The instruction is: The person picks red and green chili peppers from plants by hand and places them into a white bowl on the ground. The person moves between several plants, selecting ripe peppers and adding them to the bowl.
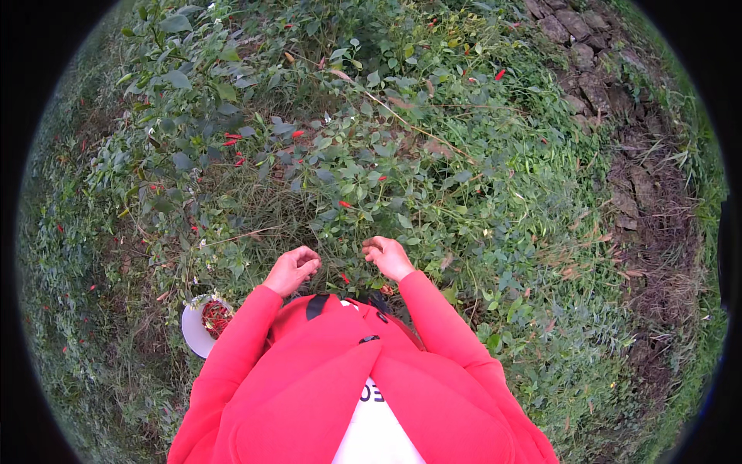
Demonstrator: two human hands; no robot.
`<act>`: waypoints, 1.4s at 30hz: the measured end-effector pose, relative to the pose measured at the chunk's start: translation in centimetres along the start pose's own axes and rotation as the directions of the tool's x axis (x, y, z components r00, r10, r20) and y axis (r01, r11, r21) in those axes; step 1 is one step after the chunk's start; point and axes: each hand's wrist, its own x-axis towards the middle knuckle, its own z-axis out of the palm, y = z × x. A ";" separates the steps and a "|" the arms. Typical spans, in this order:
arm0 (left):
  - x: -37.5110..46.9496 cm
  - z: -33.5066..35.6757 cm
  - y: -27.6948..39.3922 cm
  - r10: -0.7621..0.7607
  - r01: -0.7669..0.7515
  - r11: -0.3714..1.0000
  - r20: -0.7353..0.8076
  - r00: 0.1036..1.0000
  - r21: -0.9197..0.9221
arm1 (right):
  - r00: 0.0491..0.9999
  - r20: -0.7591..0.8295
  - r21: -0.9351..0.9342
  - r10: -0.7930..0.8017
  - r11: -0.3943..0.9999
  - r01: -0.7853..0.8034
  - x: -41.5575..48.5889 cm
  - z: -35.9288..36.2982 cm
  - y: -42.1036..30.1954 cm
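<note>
My left hand (293,271) is held low over the chili plants, its fingers curled inward; whether anything is between them cannot be made out. My right hand (388,258) faces it a short way to the right, fingers bent, fingertips partly hidden. A red chili pepper (345,278) hangs between and just below the hands, close to my jacket. Another red chili (345,204) shows among the leaves above them. Beside my left sleeve stands a white bowl-like container (197,327) with many picked red chilies (215,318) in it, partly covered by the sleeve.
Dense chili plants and weeds surround me, with several red chilies (232,137) at the upper left. A dry grass stalk (406,123) leans across the plants ahead. On the right runs a stone edging (591,87) with dry grass (666,249) and a green grassy strip beyond.
</note>
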 end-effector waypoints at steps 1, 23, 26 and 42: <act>1.0 -0.1 0.6 0.015 -0.014 0.994 -0.009 1.000 0.104 | 0.998 0.011 0.076 0.054 0.996 -0.055 0.4 0.6 0.2; 12.3 6.3 9.1 0.163 -0.166 0.972 0.031 0.986 0.166 | 0.984 -0.167 0.628 -0.057 0.763 0.151 4.2 -3.6 -2.2; 12.5 5.7 8.9 0.095 -0.020 0.930 0.185 0.978 -0.368 | 0.996 0.026 0.827 -0.086 0.562 0.027 4.3 -5.1 -2.3; 31.6 5.8 3.2 -0.408 0.369 0.866 -0.048 0.912 -0.338 | 0.996 0.065 0.374 0.059 0.924 -0.080 7.2 -5.3 3.4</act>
